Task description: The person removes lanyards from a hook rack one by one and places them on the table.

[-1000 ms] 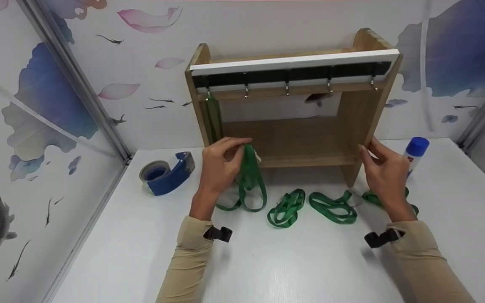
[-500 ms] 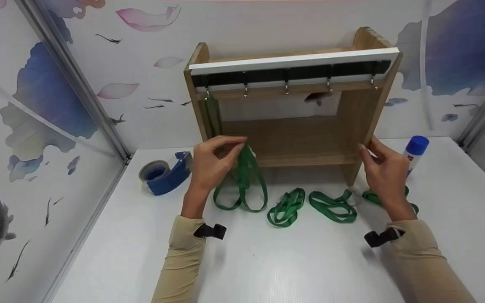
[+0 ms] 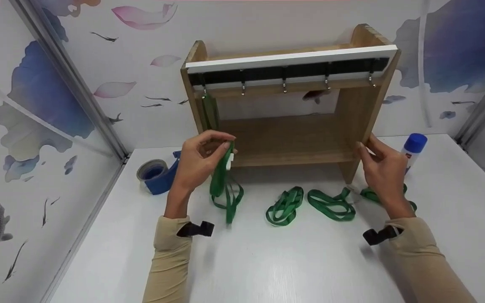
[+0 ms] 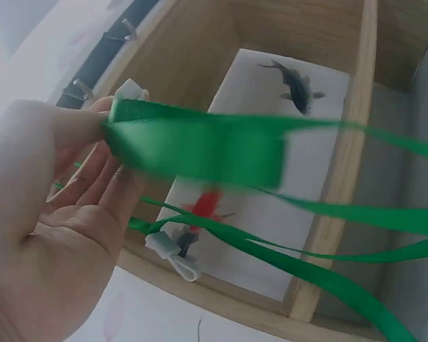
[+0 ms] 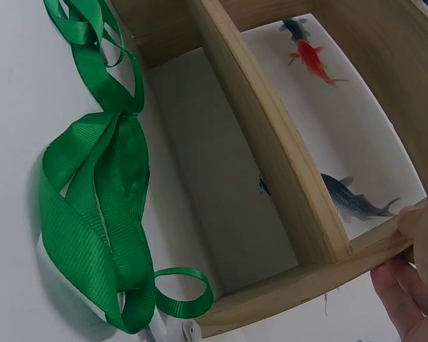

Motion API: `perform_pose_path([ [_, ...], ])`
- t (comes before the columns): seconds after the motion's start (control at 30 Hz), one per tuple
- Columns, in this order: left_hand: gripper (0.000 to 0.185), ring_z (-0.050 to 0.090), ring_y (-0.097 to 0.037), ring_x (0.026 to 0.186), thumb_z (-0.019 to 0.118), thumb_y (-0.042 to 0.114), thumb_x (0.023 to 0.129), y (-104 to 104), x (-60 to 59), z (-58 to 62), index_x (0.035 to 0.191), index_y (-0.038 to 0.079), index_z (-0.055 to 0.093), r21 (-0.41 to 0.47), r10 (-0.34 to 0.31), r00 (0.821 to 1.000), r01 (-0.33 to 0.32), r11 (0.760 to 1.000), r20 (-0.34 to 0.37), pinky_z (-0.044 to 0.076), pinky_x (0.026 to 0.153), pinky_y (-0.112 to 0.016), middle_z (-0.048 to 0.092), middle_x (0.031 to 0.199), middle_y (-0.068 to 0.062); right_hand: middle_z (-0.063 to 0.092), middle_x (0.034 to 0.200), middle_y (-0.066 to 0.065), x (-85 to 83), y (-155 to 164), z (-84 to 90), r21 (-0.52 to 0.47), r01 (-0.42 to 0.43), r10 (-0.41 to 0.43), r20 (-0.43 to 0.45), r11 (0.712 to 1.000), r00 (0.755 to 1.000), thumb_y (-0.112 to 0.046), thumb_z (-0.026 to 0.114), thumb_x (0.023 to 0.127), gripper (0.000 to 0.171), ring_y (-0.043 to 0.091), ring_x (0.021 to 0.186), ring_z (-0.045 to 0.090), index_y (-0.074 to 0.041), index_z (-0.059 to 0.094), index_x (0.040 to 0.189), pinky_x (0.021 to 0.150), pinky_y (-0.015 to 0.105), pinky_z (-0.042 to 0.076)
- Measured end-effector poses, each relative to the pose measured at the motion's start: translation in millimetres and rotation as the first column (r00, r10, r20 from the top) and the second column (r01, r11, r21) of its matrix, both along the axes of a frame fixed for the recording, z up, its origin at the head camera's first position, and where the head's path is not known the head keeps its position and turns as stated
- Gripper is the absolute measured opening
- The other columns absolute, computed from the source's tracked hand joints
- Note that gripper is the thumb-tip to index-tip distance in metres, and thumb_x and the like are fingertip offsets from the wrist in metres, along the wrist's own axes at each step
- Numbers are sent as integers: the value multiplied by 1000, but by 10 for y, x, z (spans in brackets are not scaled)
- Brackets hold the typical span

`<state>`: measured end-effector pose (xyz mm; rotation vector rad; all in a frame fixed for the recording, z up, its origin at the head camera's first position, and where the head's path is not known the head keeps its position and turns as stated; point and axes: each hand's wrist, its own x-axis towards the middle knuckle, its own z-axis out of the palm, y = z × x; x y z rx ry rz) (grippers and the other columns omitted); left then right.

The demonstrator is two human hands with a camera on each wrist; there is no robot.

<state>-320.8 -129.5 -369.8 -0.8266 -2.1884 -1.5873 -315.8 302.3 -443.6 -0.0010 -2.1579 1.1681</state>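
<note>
My left hand [image 3: 196, 162] pinches a green lanyard [image 3: 219, 179] between thumb and fingers, in front of the wooden shelf's [image 3: 284, 147] left side. Its loops dangle over the table, and a white plastic clip [image 4: 172, 255] hangs among the straps in the left wrist view. My right hand [image 3: 383, 172] grips the front edge of the shelf's right side panel, thumb on the inner side. Another green strap [image 3: 211, 111] hangs from the leftmost of several metal hooks. Bundled lanyards [image 3: 285, 206] lie on the table before the shelf, the rightmost partly hidden by my right hand.
A blue tape dispenser [image 3: 158, 181] stands left of the shelf, partly covered by my left hand. A glue stick [image 3: 414, 147] with a blue cap stands behind my right hand. Printed wall panels [image 3: 141, 118] enclose the white table.
My left hand has moved left with the lanyard, whose loops have swung and drawn together. It now covers part of the tape dispenser. My right hand keeps its hold on the shelf.
</note>
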Motion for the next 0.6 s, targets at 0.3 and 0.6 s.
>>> perform_pose_path([
  [0.3,22,75,-15,106,71,10,106,386,-80,-282,126,15,79,-387,43,998,-21,922,49,65,98,-31,79,123,-1,67,149,3,12,23,-24,1,4,-4,-8,1000,1000,-28,73,105,47,29,135,68,-27,62,151,95,23,57],
  [0.6,22,77,-19,106,73,5,103,596,-86,-511,122,11,82,-387,134,981,-179,904,-140,65,99,-30,79,118,-5,68,148,3,-4,16,-20,8,2,-1,-20,1000,1000,-28,73,106,47,28,134,69,-28,61,151,94,20,58],
])
